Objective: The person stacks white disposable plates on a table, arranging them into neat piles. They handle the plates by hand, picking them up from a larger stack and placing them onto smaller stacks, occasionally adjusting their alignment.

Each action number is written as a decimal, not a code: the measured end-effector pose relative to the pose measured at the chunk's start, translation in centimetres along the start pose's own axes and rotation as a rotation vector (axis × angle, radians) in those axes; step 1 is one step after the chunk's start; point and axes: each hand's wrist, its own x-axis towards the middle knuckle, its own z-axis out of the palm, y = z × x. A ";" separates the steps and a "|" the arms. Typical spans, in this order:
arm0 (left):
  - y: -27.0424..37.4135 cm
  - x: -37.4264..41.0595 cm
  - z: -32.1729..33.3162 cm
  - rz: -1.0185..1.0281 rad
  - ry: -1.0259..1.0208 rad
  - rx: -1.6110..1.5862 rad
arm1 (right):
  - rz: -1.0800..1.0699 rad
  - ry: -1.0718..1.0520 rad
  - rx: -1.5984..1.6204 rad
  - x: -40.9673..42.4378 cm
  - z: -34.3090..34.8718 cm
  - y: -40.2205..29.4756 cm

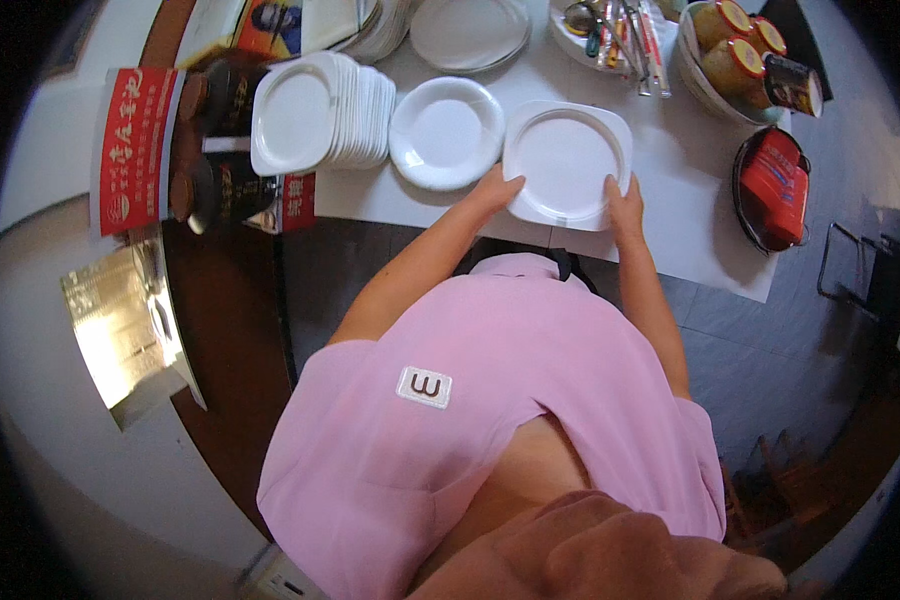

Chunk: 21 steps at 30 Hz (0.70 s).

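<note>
A white squarish plate with a round well (566, 169) is held between my two hands near the front edge of the white table (690, 240). My left hand (497, 187) grips its left rim, thumb on top. At its right rim, my right hand (624, 206) has the thumb on top and fingers at the side. Close on the left lies a round white plate (448, 133). Farther left is a tilted row of stacked white square plates (296, 114). Behind are larger white plates (469, 34) and another plate stack (382, 34).
A dish of cutlery and packets (607, 37) stands at the back. To the right are a basket (694, 75) of jars (733, 64) and a dark basket (742, 225) with red packets (776, 187). Dark bottles (232, 184) and a red printed box (135, 150) are at the left.
</note>
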 end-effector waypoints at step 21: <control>4.2 0.3 3.3 0.026 0.101 0.081 | 0.054 0.053 -0.077 1.3 -9.8 1.4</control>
